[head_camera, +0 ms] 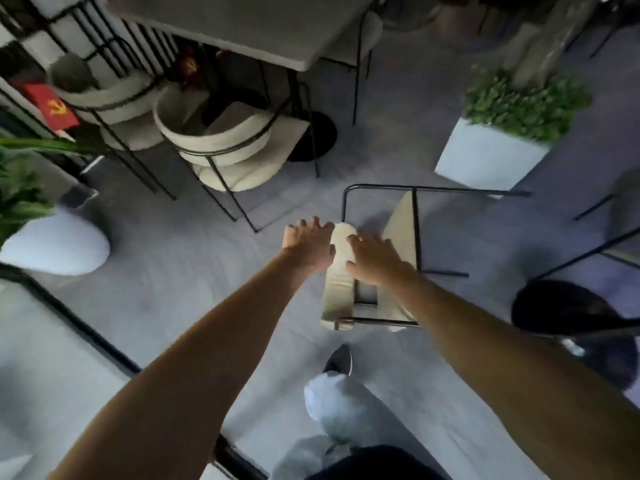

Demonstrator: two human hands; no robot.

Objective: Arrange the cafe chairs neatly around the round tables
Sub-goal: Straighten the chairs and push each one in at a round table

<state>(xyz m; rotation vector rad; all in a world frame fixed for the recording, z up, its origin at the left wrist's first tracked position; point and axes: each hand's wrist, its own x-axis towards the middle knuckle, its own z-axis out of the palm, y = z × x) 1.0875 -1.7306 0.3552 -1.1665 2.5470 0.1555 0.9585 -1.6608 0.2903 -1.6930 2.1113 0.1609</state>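
Note:
A cream cafe chair (337, 289) with a black metal frame lies tipped over on the grey floor just ahead of me. My left hand (308, 242) rests against the left side of its padded backrest, fingers spread. On the right side of that backrest my right hand (375, 259) lies with the fingers curled over the top. Two more cream chairs (228, 147) stand upright at a grey table (242, 26) at the upper left. The frame is blurred.
A white square planter (485, 157) with green foliage stands at the upper right. A white round pot (55, 245) with a plant is at the left. A black round table base (561, 306) and another chair's legs are at the right. My leg and shoe (339, 358) are below the chair.

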